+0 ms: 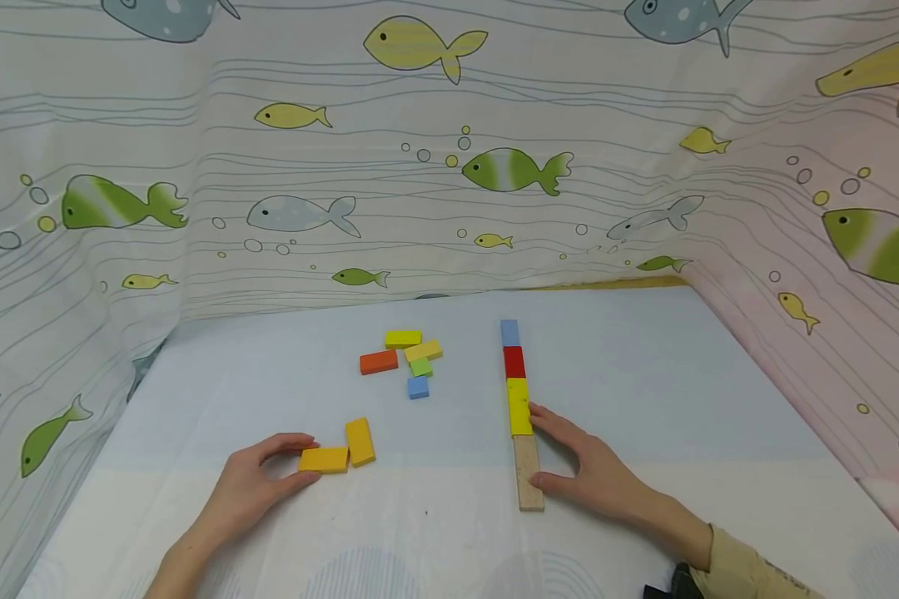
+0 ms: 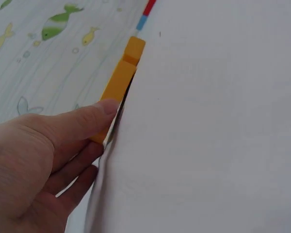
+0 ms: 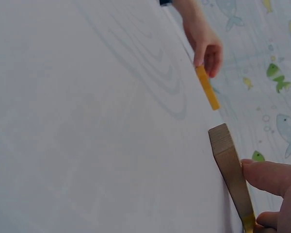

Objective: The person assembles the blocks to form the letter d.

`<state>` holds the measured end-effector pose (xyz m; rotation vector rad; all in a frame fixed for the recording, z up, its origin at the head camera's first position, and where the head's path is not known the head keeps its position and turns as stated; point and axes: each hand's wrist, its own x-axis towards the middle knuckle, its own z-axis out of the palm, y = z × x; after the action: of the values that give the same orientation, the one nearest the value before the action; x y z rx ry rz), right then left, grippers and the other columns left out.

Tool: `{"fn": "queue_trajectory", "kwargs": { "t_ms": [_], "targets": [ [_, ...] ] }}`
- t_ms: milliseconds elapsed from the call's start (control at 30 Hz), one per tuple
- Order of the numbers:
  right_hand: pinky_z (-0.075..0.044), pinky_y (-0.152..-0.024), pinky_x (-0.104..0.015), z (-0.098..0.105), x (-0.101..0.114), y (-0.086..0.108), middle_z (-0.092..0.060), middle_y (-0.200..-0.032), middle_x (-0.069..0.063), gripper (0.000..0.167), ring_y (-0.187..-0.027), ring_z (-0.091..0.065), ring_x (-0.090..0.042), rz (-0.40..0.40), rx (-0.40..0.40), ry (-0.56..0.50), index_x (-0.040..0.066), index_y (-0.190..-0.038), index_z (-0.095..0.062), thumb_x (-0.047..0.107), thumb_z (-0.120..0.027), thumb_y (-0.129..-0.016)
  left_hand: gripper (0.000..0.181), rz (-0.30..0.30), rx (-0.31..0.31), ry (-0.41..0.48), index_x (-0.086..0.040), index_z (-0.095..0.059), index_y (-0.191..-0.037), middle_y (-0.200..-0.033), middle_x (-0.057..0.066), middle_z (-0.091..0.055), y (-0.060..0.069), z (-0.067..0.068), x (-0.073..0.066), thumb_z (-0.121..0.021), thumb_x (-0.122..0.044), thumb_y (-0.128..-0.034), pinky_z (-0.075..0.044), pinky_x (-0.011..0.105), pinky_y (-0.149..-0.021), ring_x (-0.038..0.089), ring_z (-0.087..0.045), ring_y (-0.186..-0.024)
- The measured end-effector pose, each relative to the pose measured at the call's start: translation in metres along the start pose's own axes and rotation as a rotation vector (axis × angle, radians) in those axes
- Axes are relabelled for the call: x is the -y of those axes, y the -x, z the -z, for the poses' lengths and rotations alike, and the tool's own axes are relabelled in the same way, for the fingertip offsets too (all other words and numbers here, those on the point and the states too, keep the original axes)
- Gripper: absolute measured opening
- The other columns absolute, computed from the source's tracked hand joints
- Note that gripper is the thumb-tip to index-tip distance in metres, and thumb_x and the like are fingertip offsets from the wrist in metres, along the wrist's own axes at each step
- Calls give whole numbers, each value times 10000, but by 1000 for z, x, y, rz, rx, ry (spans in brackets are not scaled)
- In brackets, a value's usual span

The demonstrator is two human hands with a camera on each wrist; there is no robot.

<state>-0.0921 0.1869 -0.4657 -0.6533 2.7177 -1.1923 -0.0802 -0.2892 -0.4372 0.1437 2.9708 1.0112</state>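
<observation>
From the head view, we see the left hand [image 1: 247, 482] pinching an orange block [image 1: 324, 460] by its left end, on the near left of the pale counter [image 1: 434, 532]; a second orange block [image 1: 360, 442] stands at or just beside its right end. The right hand [image 1: 607, 474] is loosely spread, gripping nothing: its thumb touches the wooden block [image 1: 528, 474] and a fingertip the yellow section [image 1: 520, 408] of a row running far to red [image 1: 514, 363] and blue [image 1: 509, 333]. Between the hands, farther off, we find a loose cluster of blocks [image 1: 378, 362].

In the left wrist view, we see the thumb [image 2: 107, 108] laid along the orange block's side, hidden from us overhead.

In the right wrist view, the other thumb [image 3: 264, 174] rests against the wooden block's side; we cannot tell how all the fingers there lie.
</observation>
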Motion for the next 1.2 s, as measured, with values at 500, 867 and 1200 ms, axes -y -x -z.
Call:
{"fn": "queue_trajectory", "kwargs": {
  "t_ms": [500,867,1200],
  "targets": [
    [-358,-1131,-600,0,2,0,-319,-1615,125,788,-1485,-331,-210,-4,-1,4,260,-1533,-409,535,-714,-861,480,34,-16,132,-251,-689,-1197,-1128,-121,-717,0,0,-7,-811,-478,-792,-447,136,-945,3,-621,-1055],
    [-353,-1141,-581,0,1,0,-323,-1613,125,787,-1488,-322,-190,5,-5,-3,259,-1531,-411,526,-724,-860,471,-35,-68,154,-217,-689,-1198,-1111,-133,-714,-14,-16,-23,-829,-419,-796,-466,270,-979,52,-643,-1032],
    [-355,-1119,-625,0,3,0,-331,-1616,84,769,-1480,-341,-255,-6,-2,9,234,-1533,-410,519,-700,-881,472,-46,-57,225,-164,-689,-1200,-1113,-59,-728,-31,-32,-43,-842,-361,-799,-453,514,-1016,190,-647,-1066]
  ]
}}
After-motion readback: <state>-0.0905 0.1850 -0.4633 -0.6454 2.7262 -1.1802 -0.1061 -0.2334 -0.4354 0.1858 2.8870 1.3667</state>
